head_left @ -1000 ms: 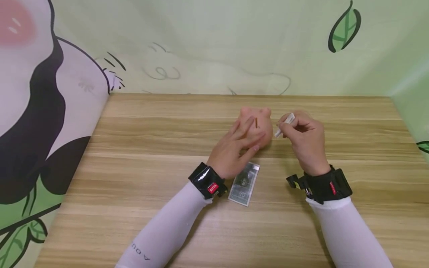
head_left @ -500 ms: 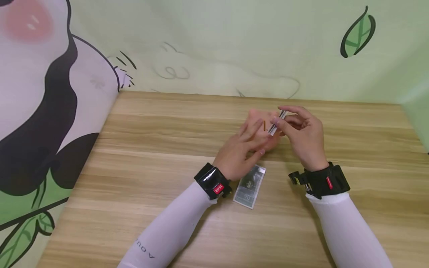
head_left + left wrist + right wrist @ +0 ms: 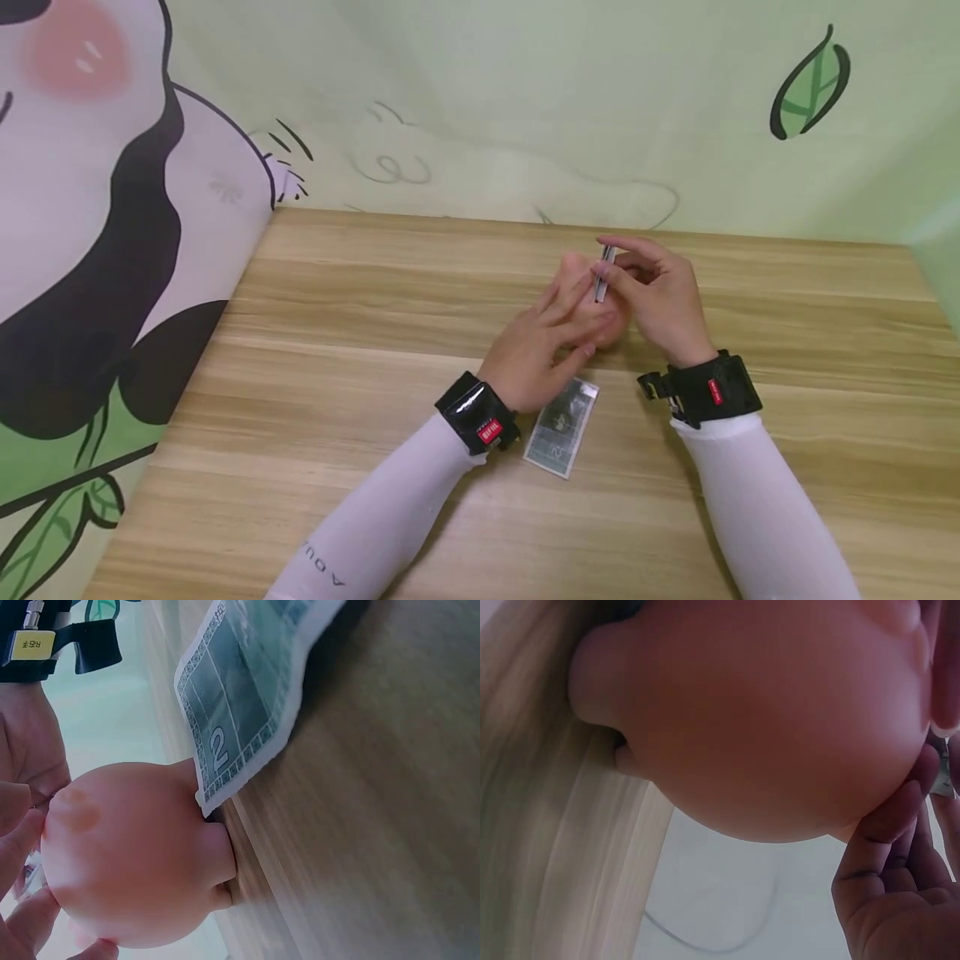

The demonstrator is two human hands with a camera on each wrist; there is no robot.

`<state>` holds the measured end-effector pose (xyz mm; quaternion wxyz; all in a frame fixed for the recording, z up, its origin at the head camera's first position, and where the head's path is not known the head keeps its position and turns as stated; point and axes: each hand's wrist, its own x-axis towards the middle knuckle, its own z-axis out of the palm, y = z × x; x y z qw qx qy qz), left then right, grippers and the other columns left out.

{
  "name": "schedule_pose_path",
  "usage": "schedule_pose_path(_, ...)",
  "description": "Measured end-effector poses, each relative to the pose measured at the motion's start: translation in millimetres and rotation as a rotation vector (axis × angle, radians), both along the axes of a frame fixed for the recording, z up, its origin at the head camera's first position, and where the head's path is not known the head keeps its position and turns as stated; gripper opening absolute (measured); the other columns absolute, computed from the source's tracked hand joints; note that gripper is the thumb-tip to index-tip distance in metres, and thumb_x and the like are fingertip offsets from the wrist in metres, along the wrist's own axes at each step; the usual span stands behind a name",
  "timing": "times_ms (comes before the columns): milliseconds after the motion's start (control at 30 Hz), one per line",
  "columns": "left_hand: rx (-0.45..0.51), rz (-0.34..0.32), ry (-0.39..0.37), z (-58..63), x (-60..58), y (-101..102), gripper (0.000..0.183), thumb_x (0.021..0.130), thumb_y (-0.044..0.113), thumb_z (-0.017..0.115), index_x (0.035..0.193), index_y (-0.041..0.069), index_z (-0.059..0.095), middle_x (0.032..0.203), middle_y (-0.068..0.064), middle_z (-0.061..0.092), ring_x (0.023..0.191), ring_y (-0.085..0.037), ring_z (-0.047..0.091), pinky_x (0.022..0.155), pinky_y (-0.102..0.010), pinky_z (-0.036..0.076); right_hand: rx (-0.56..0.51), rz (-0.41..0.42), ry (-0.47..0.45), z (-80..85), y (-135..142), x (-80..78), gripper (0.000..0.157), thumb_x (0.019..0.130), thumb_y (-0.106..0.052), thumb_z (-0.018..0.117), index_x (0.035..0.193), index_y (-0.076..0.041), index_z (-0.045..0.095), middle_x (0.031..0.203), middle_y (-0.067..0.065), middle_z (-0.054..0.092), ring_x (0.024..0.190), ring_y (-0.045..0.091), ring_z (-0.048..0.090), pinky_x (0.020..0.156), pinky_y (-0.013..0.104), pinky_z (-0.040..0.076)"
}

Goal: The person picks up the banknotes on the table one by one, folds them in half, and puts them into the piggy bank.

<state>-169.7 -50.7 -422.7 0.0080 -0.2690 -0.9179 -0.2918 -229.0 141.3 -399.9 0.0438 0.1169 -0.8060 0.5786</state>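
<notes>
A round pink piggy bank point(image 3: 613, 327) stands on the wooden table, its stubby feet visible in the left wrist view. My left hand point(image 3: 527, 357) rests on its top and near side with fingers spread and fairly straight. In my right hand point(image 3: 662, 298) a folded banknote point(image 3: 601, 290) is pinched between thumb and fingers, held on edge at the top of the bank. The coin slot is hidden behind the note and fingers; whether the note's lower edge is inside it, I cannot tell. A second banknote point(image 3: 562, 429) lies flat just below my left hand.
The wooden table point(image 3: 360, 400) runs back to a pale green wall cloth point(image 3: 480, 100) printed with a leaf and a cartoon panda. Black straps with small cameras sit on both wrists.
My right hand has moved left with the folded note, from beside the piggy bank to over its slot, turning the note more upright. The left hand stays on the bank.
</notes>
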Motion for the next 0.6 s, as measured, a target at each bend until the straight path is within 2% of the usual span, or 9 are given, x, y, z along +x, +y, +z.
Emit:
schedule_pose_path(200,-0.009,-0.004,-0.026,-0.2,1.0,0.2,0.047,0.107,0.036,0.054,0.154,0.039,0.048,0.172,0.018,0.001,0.161,-0.033,0.013,0.123,-0.06,0.034,0.057,-0.028,0.027,-2.3,-2.4,0.1,0.032,0.093,-0.018,0.079,0.125,-0.017,0.075,0.091,-0.006,0.071,0.078,0.009,0.064,0.066,0.018,0.05)
schedule_pose_path(333,-0.008,-0.002,-0.025,-0.9,1.7,0.0,0.047,0.107,0.036,0.054,0.154,0.039,0.047,0.172,0.015,0.005,0.161,-0.033,0.012,0.121,-0.064,0.034,0.088,-0.001,0.014,0.5,-0.2,3.2,0.029,0.092,-0.018,0.08,0.121,-0.016,0.077,0.095,-0.005,0.073,0.082,0.01,0.065,0.069,0.019,0.051)
schedule_pose_path(433,-0.007,-0.004,-0.022,-0.4,1.8,-0.6,0.046,0.107,0.036,0.055,0.153,0.038,0.049,0.173,0.014,0.006,0.161,-0.033,0.012,0.122,-0.062,0.033,0.1,0.036,0.001,5.3,2.8,5.5,0.026,0.097,-0.022,0.075,0.122,-0.016,0.077,0.106,0.001,0.077,0.089,0.01,0.066,0.074,0.02,0.051)
schedule_pose_path(600,-0.008,-0.006,-0.018,-0.4,0.9,-1.6,0.047,0.107,0.034,0.055,0.153,0.035,0.05,0.174,0.014,0.006,0.161,-0.033,0.013,0.124,-0.059,0.032,0.125,0.088,-0.008,11.7,7.6,5.1,0.031,0.105,-0.029,0.063,0.13,-0.014,0.073,0.122,0.012,0.075,0.101,0.005,0.065,0.083,0.018,0.049)
